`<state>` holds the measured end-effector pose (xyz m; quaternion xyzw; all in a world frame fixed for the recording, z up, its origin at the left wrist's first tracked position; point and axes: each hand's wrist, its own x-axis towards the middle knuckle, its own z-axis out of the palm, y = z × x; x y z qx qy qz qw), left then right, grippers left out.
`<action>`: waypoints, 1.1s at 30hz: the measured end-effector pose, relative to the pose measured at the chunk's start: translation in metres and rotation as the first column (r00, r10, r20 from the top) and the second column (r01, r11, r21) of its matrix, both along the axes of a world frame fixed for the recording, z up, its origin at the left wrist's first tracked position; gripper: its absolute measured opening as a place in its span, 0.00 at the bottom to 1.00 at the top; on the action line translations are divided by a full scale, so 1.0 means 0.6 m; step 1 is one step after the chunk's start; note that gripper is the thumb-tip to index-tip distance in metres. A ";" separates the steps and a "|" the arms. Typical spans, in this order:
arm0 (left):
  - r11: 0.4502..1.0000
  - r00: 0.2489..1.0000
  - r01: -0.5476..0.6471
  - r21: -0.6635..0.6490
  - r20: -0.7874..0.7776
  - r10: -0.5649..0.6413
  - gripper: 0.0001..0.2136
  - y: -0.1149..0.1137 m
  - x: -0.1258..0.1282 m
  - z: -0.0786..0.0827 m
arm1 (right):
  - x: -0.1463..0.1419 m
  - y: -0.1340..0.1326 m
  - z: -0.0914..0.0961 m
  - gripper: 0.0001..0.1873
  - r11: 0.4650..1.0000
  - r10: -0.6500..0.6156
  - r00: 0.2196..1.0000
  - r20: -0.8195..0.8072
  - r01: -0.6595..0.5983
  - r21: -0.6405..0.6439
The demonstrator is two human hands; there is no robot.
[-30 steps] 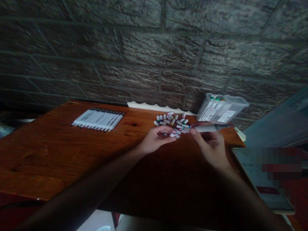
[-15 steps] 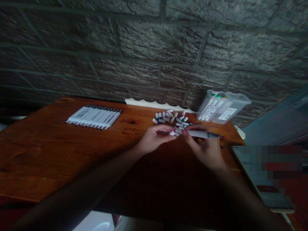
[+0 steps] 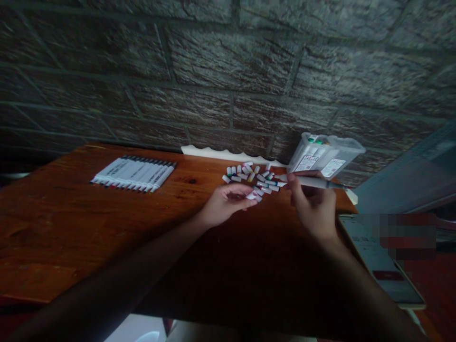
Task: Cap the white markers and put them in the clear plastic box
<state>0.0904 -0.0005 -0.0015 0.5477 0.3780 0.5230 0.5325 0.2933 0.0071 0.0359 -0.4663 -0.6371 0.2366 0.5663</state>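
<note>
Between the thumb and fingers of my left hand (image 3: pixel 228 203) is a white marker cap (image 3: pixel 252 195). My right hand (image 3: pixel 313 204) grips a marker (image 3: pixel 311 182) with a pale barrel and a grey end, held roughly level with its uncovered light tip pointing left. Under and beyond the hands lies a loose heap of marker caps (image 3: pixel 251 176), white with coloured ends. Over on the left of the table, a row of white markers (image 3: pixel 133 174) lies side by side, with dark ends away from me and coloured tips toward me.
Two clear plastic cases (image 3: pixel 335 156) stand at the back right, one holding markers with green ends. A white wavy-edged strip (image 3: pixel 221 154) lies along the stone wall (image 3: pixel 199 71). A tablet-like device (image 3: pixel 392 275) sits at the right edge of the wooden table (image 3: pixel 71 223).
My right hand has drawn the marker to the right and slightly up, away from the cap. My left hand stays nearly in place with the cap. The view has shifted slightly.
</note>
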 end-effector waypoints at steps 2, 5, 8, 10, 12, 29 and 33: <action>1.000 1.000 -0.002 0.012 0.013 0.002 0.12 0.003 -0.001 -0.003 | -0.005 0.000 0.000 0.15 0.993 0.077 0.995 -0.065 -0.083 -0.088; 1.000 1.000 0.018 0.015 0.026 -0.018 0.12 0.005 -0.002 -0.005 | -0.015 -0.005 0.001 0.18 0.973 0.128 0.985 -0.114 -0.147 -0.180; 1.000 0.999 0.018 0.002 0.042 -0.019 0.13 0.004 -0.001 -0.005 | -0.017 -0.006 0.006 0.21 0.962 0.113 0.985 -0.129 -0.141 -0.234; 1.000 0.999 0.020 0.002 0.039 -0.021 0.12 0.003 -0.001 -0.004 | -0.015 -0.003 0.009 0.23 0.959 0.103 0.986 -0.132 -0.134 -0.250; 1.000 0.999 0.028 0.002 0.032 -0.028 0.12 0.002 0.000 -0.003 | -0.013 -0.001 0.010 0.24 0.957 0.105 0.985 -0.134 -0.136 -0.256; 0.959 0.958 -0.035 0.280 -0.263 0.112 0.10 -0.006 0.002 -0.005 | -0.024 -0.006 0.001 0.16 0.889 0.334 0.931 -0.144 -0.362 -0.281; 0.946 0.954 -0.107 0.307 -0.236 0.184 0.09 -0.004 -0.002 -0.009 | -0.022 -0.002 -0.001 0.19 0.886 0.322 0.934 -0.152 -0.354 -0.299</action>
